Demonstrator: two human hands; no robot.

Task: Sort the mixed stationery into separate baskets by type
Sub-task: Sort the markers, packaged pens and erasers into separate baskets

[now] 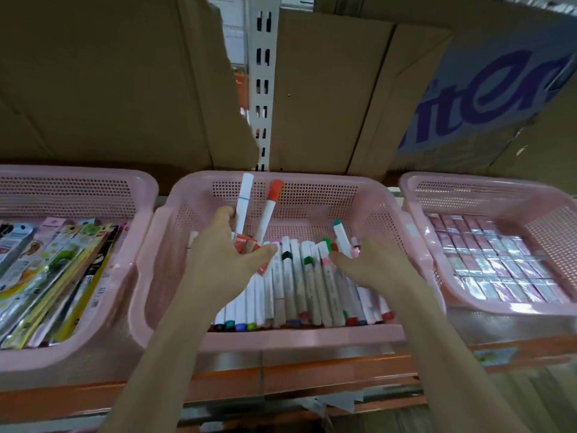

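Three pink perforated baskets stand side by side on an orange-edged shelf (312, 370). The middle basket (312, 337) holds a row of white markers (299, 282) with coloured caps. The left hand (224, 260) reaches into its left half, fingers curled around two upright markers: a white-capped marker (244, 198) and a red-capped marker (270, 204). The right hand (381, 267) holds a teal-capped marker (342, 237) near the right wall. The left basket (78, 354) holds packaged stationery; the right basket (468, 303) holds small wrapped boxes.
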